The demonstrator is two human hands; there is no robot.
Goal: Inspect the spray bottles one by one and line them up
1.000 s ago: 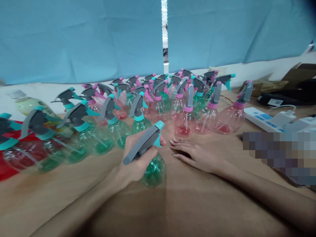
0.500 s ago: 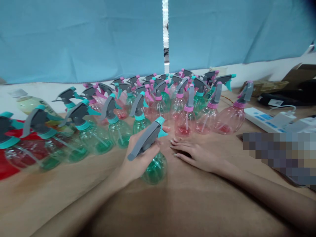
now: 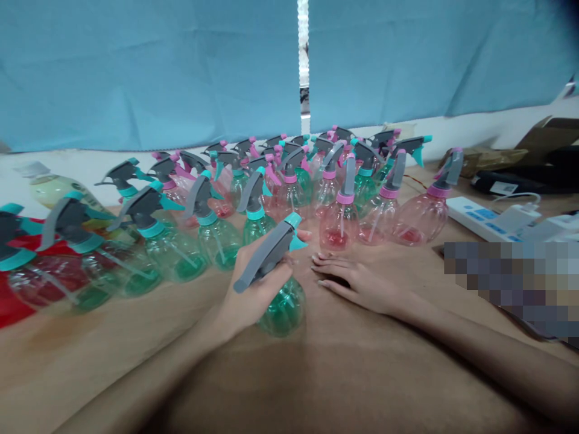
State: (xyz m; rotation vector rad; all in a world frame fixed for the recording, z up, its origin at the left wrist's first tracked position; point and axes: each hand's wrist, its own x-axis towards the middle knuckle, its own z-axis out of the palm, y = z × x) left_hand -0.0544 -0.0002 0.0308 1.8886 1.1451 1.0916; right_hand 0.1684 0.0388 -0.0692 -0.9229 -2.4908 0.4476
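Note:
My left hand (image 3: 253, 283) is closed around the neck of a green spray bottle (image 3: 284, 310). Its grey trigger head with a teal nozzle sticks up above my fingers, and the neck itself is hidden by them. The bottle stands on the wooden table (image 3: 344, 374). To its right, my right hand (image 3: 350, 280) lies on the tabletop with fingers stretched out, holding nothing. Beyond those fingertips stands a pink spray bottle (image 3: 338, 229) with a grey head. Another green spray bottle (image 3: 257, 228) is just behind my left hand.
Several green spray bottles (image 3: 176, 256) stand in a row at left, with more pink and green ones behind. A pale bottle (image 3: 58, 190) and something red (image 3: 13, 307) are far left. On the right are a white power strip (image 3: 474, 218), a blurred-out flat object and a cardboard box (image 3: 549, 138).

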